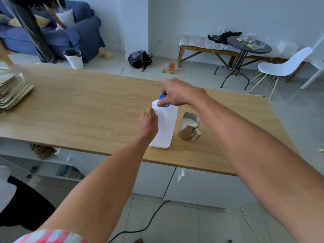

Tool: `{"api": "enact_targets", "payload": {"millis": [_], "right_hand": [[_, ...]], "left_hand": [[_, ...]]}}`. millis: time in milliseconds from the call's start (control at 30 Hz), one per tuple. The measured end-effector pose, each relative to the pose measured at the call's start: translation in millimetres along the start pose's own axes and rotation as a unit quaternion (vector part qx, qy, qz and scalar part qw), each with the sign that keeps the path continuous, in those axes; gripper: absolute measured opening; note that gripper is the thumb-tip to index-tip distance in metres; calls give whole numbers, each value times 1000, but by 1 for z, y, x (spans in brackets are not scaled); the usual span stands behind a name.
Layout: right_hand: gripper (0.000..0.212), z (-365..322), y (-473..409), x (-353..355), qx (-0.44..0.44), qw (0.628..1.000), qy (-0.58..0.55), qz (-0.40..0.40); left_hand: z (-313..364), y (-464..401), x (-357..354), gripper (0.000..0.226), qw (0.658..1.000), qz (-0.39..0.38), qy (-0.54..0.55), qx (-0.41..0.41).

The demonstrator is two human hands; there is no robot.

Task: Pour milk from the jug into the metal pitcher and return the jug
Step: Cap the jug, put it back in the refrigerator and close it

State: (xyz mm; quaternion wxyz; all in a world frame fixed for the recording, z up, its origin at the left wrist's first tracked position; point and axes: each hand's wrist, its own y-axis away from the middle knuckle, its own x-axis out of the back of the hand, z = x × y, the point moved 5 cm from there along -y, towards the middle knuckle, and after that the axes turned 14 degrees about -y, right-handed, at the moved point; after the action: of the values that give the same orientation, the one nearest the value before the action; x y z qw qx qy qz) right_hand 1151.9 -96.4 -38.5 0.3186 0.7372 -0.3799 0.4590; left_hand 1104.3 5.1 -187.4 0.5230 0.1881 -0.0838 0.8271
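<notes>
At the near edge of the wooden counter (87,106), I steady the white plastic milk jug (166,127) with both hands. My left hand (149,124) is curled around the jug's left side, fingers wrapped where the handle would be, though the grip itself is hidden behind my knuckles. My right hand (175,92) comes over the top, thumb and fingertips pinched around the blue cap (162,97) at the jug's mouth. The jug stands upright on the counter, its base close to the near edge.

Just beside it on the right, close to the jug's wall, stands the metal pitcher (188,127), upright, spout turned toward the far edge and handle toward the near right. Milk fills it well up the inside.

At the counter's far left corner lies a stack of flattened cardboard pieces (12,92). Beyond the counter, on the tiled floor, stand a white bin (74,58), a dark backpack (139,59) and a few glasses of amber liquid (171,67). A blue sofa (52,32) fills the far left; a round dark table (249,44), a cushioned bench (201,43) and a white chair (284,66) stand to the right.
</notes>
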Motion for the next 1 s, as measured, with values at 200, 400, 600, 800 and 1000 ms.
{"api": "enact_targets", "payload": {"millis": [200, 400, 600, 800, 1000], "right_hand": [[48, 0, 10, 4, 45, 997, -33, -61], [48, 2, 16, 7, 50, 995, -33, -82], [47, 5, 16, 5, 55, 993, -61, -80], [32, -3, 7, 8, 29, 999, 21, -8], [52, -5, 6, -1, -23, 993, 92, 76]], "left_hand": [[0, 1, -1, 46, 1000, 14, 1, 5], [0, 2, -1, 43, 1000, 29, 1, 3], [0, 1, -2, 45, 1000, 20, 12, 5], [-1, 2, -3, 46, 1000, 20, 16, 9], [-4, -2, -4, 44, 1000, 16, 18, 14]]}}
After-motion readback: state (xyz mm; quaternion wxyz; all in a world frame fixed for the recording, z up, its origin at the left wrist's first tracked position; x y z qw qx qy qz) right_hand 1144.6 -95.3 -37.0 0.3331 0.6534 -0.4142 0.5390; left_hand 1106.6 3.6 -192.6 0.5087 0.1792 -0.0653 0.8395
